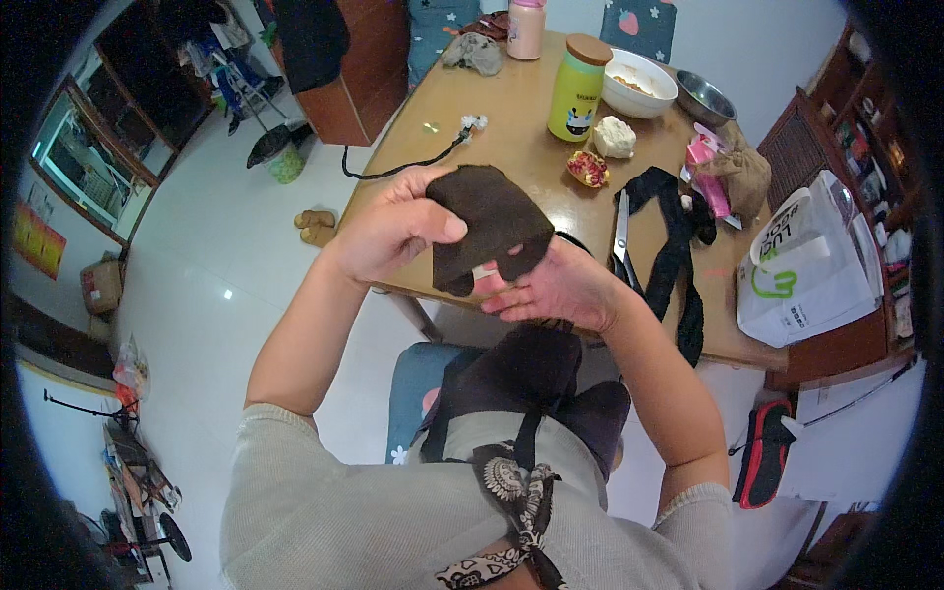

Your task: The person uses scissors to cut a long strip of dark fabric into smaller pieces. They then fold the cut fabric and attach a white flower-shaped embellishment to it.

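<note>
A piece of dark brown cloth (489, 214) with small holes in it is held up before the table's near edge. My left hand (391, 234) pinches its left side, thumb on top and fingers behind. At its lower right is my right hand (575, 285), with some fingers behind the cloth, and skin shows through the holes. The exact grip of those hidden fingertips is hard to see. To the right, scissors (621, 236) with dark handles lie on the table beside a long strip of black cloth (673, 231).
On the wooden table (433, 221) stand a yellow-green jar (577, 93), a white bowl (639, 84), a metal bowl (706, 96) and a pink bottle (526, 29). A cut pomegranate (588, 169), a black cord (393, 172) and a white bag (808, 265) are there too.
</note>
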